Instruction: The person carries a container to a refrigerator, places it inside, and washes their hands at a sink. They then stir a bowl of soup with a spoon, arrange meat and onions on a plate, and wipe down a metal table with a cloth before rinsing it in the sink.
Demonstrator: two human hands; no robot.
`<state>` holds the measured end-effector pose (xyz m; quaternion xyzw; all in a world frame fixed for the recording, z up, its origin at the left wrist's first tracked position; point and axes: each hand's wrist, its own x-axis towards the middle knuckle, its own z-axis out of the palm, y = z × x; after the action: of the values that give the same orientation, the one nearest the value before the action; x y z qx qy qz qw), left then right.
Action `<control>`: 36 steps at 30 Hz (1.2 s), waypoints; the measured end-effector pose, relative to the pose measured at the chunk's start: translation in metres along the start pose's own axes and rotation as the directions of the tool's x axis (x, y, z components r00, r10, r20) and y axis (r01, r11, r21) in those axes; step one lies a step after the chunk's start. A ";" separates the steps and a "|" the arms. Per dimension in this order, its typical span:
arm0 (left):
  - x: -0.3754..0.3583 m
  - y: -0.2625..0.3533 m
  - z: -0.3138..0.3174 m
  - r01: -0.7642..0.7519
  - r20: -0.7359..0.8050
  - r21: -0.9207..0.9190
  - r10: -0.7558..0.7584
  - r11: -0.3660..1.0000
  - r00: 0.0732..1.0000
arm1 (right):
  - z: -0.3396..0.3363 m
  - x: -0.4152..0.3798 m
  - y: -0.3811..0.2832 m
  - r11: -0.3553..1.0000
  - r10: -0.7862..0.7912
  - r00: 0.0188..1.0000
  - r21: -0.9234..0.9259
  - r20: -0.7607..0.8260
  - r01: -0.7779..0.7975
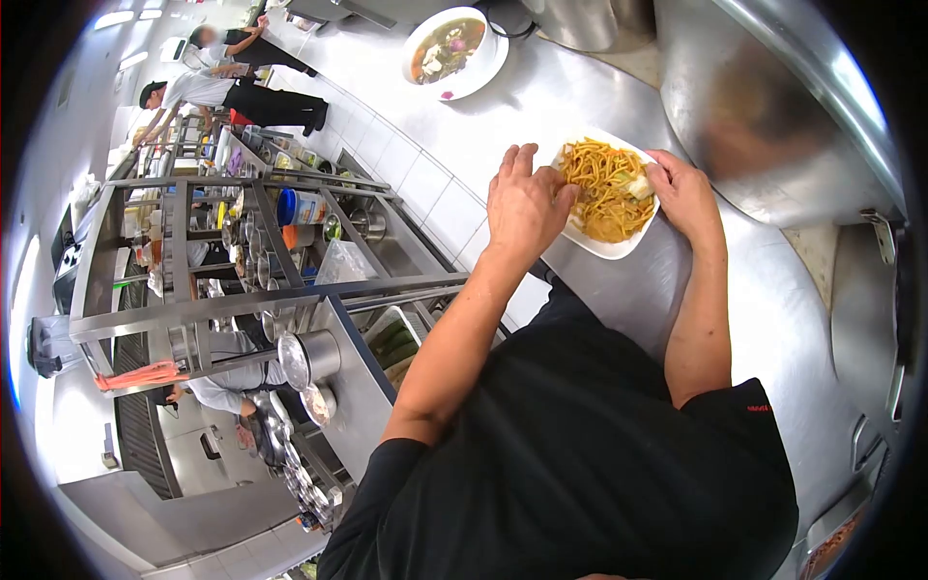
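Note:
A white square-sided plate point(607, 250) sits on the steel counter between my two hands. Fried noodles point(609, 184) with brown sauce and pale pieces of vegetable fill it. My right hand point(684, 193) grips the plate's right rim, thumb over the edge and the other fingers largely hidden. At the left side my left hand point(525, 201) has its fingers apart, with the thumb and forefinger right at the rim beside the noodles.
A white bowl of soup point(449, 50) stands further along the steel counter point(773, 319). Large steel pots point(764, 116) line its right side. Steel shelving point(203, 309) with pans and tubs is at the left; people in white tops point(198, 92) stand beyond it.

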<state>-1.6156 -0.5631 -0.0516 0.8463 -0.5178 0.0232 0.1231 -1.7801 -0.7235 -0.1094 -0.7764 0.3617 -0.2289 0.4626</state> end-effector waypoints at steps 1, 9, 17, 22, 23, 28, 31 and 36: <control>0.001 -0.002 0.003 -0.003 -0.001 -0.004 0.003 1.000 1.000 | -0.001 0.000 -0.001 1.000 0.007 1.000 0.001 0.005 -0.007; 0.004 0.001 0.002 0.038 0.040 -0.026 -0.037 0.999 0.999 | -0.007 0.000 -0.011 0.996 0.087 0.993 -0.024 0.078 -0.085; 0.006 -0.006 0.008 0.021 0.024 -0.054 -0.019 0.998 1.000 | -0.001 -0.001 -0.004 1.000 0.003 1.000 0.002 -0.009 -0.003; 0.006 -0.007 0.006 0.044 0.005 -0.070 -0.043 0.997 0.999 | -0.002 -0.001 -0.005 1.000 0.017 1.000 0.001 -0.002 -0.017; 0.005 -0.008 0.001 0.052 0.004 -0.086 -0.052 0.995 0.999 | -0.002 -0.001 -0.006 1.000 0.015 1.000 0.004 -0.005 -0.015; -0.003 -0.015 -0.023 0.096 0.027 -0.243 -0.092 0.965 0.995 | -0.001 0.000 -0.003 1.000 0.011 1.000 0.004 0.001 -0.011; -0.007 -0.012 -0.042 0.146 0.067 -0.415 -0.130 0.898 0.989 | -0.002 -0.001 -0.003 1.000 0.001 1.000 -0.016 0.000 -0.001; -0.016 -0.010 -0.076 0.037 -0.002 -0.617 -0.048 0.786 0.999 | -0.002 0.001 -0.004 1.000 0.018 1.000 -0.026 0.004 -0.018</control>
<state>-1.6072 -0.5274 0.0174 0.7710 -0.4769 -0.1425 0.3973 -1.7793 -0.7242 -0.1046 -0.7796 0.3705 -0.2181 0.4553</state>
